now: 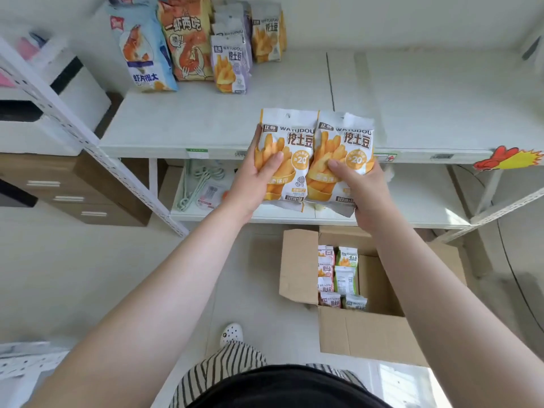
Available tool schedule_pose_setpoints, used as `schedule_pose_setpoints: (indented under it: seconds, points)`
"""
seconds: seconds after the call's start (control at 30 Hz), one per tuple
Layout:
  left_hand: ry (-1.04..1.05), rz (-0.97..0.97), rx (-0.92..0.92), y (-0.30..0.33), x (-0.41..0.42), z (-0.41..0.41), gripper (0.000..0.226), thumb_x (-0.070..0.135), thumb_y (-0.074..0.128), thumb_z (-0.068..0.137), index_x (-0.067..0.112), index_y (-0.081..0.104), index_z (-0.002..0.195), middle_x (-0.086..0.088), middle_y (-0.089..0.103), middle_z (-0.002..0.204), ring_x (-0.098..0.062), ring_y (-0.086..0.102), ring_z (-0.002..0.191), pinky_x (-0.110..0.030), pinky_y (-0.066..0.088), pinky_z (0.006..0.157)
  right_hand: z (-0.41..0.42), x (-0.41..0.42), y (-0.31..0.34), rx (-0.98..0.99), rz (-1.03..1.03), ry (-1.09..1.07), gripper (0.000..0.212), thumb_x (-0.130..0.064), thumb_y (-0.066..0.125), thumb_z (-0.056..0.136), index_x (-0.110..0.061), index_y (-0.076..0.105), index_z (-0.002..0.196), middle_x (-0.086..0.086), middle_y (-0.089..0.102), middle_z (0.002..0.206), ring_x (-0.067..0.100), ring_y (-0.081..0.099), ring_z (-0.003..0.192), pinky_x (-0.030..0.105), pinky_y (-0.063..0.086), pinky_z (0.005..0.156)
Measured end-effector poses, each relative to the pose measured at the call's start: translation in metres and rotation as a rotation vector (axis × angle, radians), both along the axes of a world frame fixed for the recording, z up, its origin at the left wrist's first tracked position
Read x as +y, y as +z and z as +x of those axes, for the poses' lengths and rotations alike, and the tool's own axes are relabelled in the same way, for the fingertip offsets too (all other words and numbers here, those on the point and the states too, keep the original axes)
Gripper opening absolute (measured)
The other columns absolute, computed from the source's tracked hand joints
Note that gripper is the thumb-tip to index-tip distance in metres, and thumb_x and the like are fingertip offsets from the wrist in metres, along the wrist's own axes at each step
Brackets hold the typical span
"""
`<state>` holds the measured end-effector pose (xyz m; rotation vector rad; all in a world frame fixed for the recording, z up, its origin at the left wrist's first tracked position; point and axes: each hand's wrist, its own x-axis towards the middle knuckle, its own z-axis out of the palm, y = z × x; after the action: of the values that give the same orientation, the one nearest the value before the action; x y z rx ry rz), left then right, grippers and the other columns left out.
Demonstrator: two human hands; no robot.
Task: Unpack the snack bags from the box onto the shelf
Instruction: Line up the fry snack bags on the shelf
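Snack bags (313, 160) gripped upright, side by side, hands (253, 184) outstretched over shelf (182, 125).

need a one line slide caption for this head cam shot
Left hand and right hand each hold a yellow fries bag before the shelf, above the open box.

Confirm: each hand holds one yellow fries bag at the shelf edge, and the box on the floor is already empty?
Not empty. The head view shows the box has snack bags inside. The rest stands: left hand and right hand each hold a yellow bag.
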<state>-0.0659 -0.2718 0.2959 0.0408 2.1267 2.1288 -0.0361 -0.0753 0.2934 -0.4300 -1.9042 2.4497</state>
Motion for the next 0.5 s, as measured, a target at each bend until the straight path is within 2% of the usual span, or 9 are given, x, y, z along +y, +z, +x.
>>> schedule_pose_setpoints:
  seconds: [0.07, 0.13, 0.17, 0.23, 0.27, 0.33, 0.4, 0.5]
  points:
    - [-0.008, -0.007, -0.011, -0.001, -0.04, -0.022, 0.068, 0.027, 0.06, 0.093, 0.03, 0.025, 0.15, 0.006, 0.055, 0.137, -0.008, 0.056, 0.121, -0.032, 0.048, 0.101, -0.017, -0.037, -0.001, -0.015, -0.018, 0.005, 0.079, -0.029, 0.091, 0.06, -0.01, 0.057, 0.128, 0.01, 0.071, 0.117, 0.028, 0.069, 0.107, 0.047, 0.055, 0.093]
    - [0.013, -0.025, -0.045, -0.002, -0.077, -0.043, 0.079, 0.039, 0.067, 0.085, 0.034, 0.022, 0.15, 0.005, 0.051, 0.141, -0.011, 0.054, 0.124, -0.038, 0.045, 0.105, -0.032, -0.069, 0.0, -0.033, -0.037, 0.019, 0.092, -0.039, 0.094, 0.051, -0.009, 0.056, 0.129, 0.01, 0.07, 0.119, 0.027, 0.069, 0.108, 0.045, 0.055, 0.092]
    - [0.024, -0.039, -0.067, -0.001, -0.093, -0.052, 0.087, 0.048, 0.07, 0.079, 0.035, 0.022, 0.149, 0.005, 0.049, 0.143, -0.011, 0.052, 0.126, -0.04, 0.044, 0.106, -0.039, -0.082, 0.001, -0.035, -0.048, 0.02, 0.09, -0.039, 0.092, 0.053, -0.008, 0.056, 0.13, 0.01, 0.07, 0.118, 0.027, 0.069, 0.108, 0.045, 0.055, 0.091]
    - [0.03, -0.073, -0.104, 0.001, -0.117, -0.07, 0.093, 0.058, 0.07, 0.07, 0.032, 0.027, 0.148, 0.005, 0.049, 0.143, -0.013, 0.054, 0.125, -0.042, 0.043, 0.106, -0.054, -0.101, 0.001, -0.044, -0.072, -0.001, 0.072, -0.028, 0.084, 0.068, -0.005, 0.055, 0.13, 0.01, 0.071, 0.116, 0.025, 0.07, 0.104, 0.043, 0.057, 0.089]
    - [0.031, -0.077, -0.109, -0.001, -0.125, -0.079, 0.091, 0.058, 0.07, 0.071, 0.028, 0.03, 0.147, 0.003, 0.053, 0.14, -0.014, 0.056, 0.122, -0.043, 0.045, 0.105, -0.06, -0.108, 0.001, -0.049, -0.079, -0.02, 0.061, -0.021, 0.079, 0.077, -0.004, 0.055, 0.131, 0.009, 0.072, 0.114, 0.024, 0.071, 0.102, 0.041, 0.058, 0.086]
    - [0.048, -0.035, -0.115, -0.004, -0.134, -0.096, 0.069, 0.044, 0.068, 0.082, 0.022, 0.039, 0.14, 0.001, 0.06, 0.13, -0.013, 0.062, 0.113, -0.042, 0.049, 0.1, -0.075, -0.114, -0.002, -0.074, -0.072, -0.069, 0.048, -0.013, 0.073, 0.085, -0.005, 0.056, 0.129, 0.008, 0.072, 0.11, 0.023, 0.072, 0.099, 0.04, 0.058, 0.083]
    - [0.068, -0.01, -0.128, -0.007, -0.137, -0.113, 0.046, 0.03, 0.064, 0.09, 0.02, 0.046, 0.131, 0.001, 0.064, 0.12, -0.012, 0.065, 0.103, -0.035, 0.052, 0.092, -0.089, -0.113, -0.005, -0.096, -0.045, -0.113, 0.039, -0.013, 0.073, 0.085, -0.011, 0.059, 0.121, 0.008, 0.072, 0.111, 0.025, 0.071, 0.1, 0.045, 0.057, 0.089]
    - [0.1, -0.004, -0.162, -0.011, -0.134, -0.139, 0.035, 0.027, 0.063, 0.091, 0.016, 0.052, 0.123, 0.0, 0.067, 0.111, -0.012, 0.067, 0.095, -0.031, 0.055, 0.083, -0.108, -0.105, -0.009, -0.124, -0.025, -0.14, 0.039, -0.018, 0.079, 0.079, -0.016, 0.061, 0.114, 0.009, 0.072, 0.112, 0.028, 0.07, 0.103, 0.049, 0.054, 0.095]
